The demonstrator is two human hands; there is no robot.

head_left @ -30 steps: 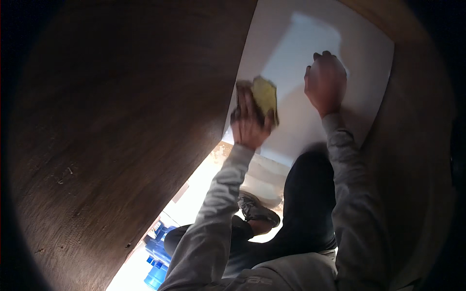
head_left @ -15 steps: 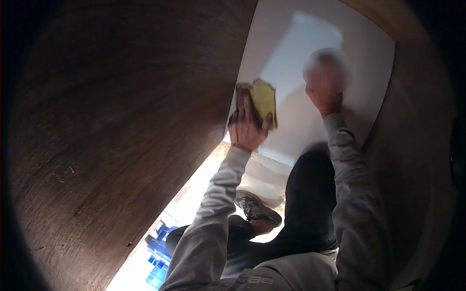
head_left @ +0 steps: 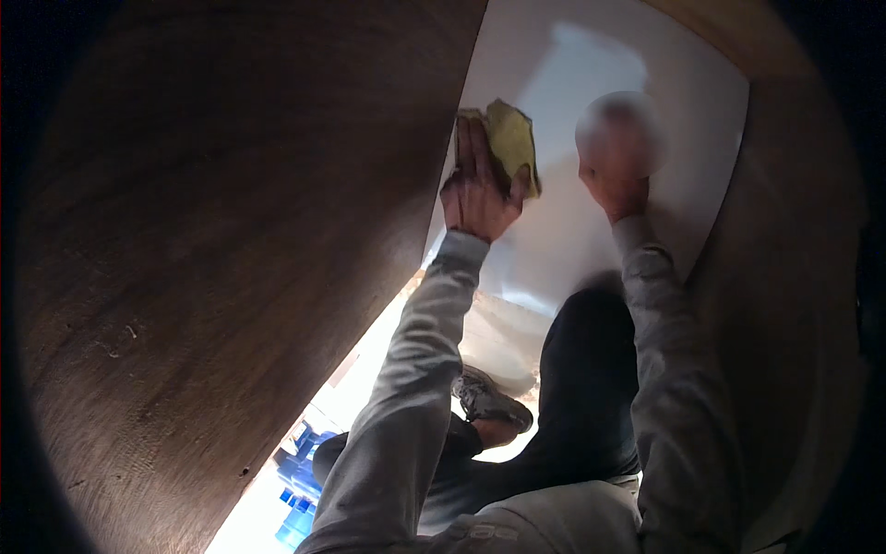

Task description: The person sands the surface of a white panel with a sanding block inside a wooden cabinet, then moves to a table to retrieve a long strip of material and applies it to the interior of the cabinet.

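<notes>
A folded yellow cloth lies flat against a smooth white panel, close to the panel's left edge. My left hand presses on it, fingers pointing away from me and the thumb over its near right corner. To the right, my right hand rests on or just over the same panel. A round blur covers most of its fingers, so whether it holds anything is hidden.
A large dark brown wooden board rises along the left. A brown surface borders the panel on the right. Below are my bent leg, a shoe and blue plastic containers on the bright floor.
My left hand and the yellow cloth have slid farther up the panel, away from me and slightly right. My right hand stays almost in place.
</notes>
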